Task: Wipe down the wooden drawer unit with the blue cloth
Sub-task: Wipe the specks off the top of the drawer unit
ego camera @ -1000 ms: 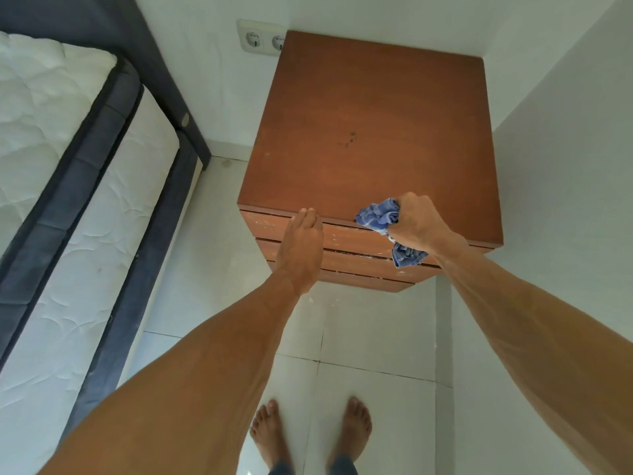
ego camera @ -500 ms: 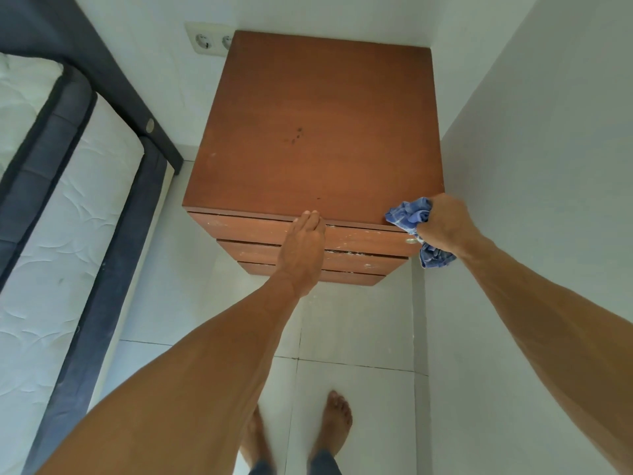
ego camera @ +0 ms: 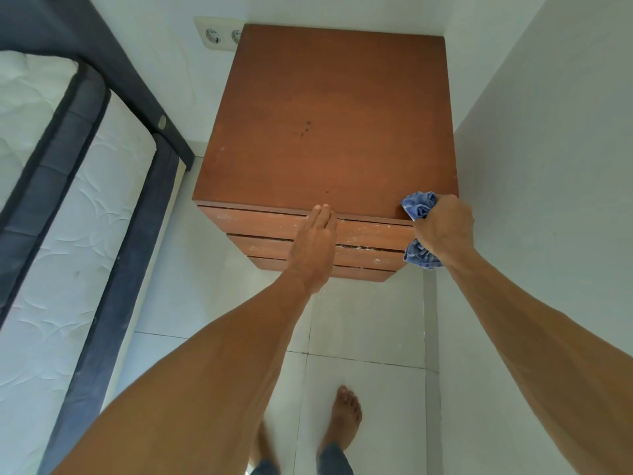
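2 hands at the drawer unit (ego camera: 329,132): left hand (ego camera: 313,243) still flat, right hand (ego camera: 442,228) still clenched on blue cloth (ego camera: 419,204).

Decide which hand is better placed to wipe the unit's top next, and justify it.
The right hand: it already clutches the blue cloth at the drawer unit's front corner. The left hand lies flat, empty, bracing the front.

Wooden drawer unit and blue cloth

The reddish-brown wooden drawer unit (ego camera: 325,132) stands upright, its flat square top bare with a few small dark specks near the middle; three stacked drawer fronts below show pale scuffs. The blue cloth (ego camera: 419,204) is bunched up at the unit's front right corner, one wad on the top edge, another hanging beside the drawer fronts.
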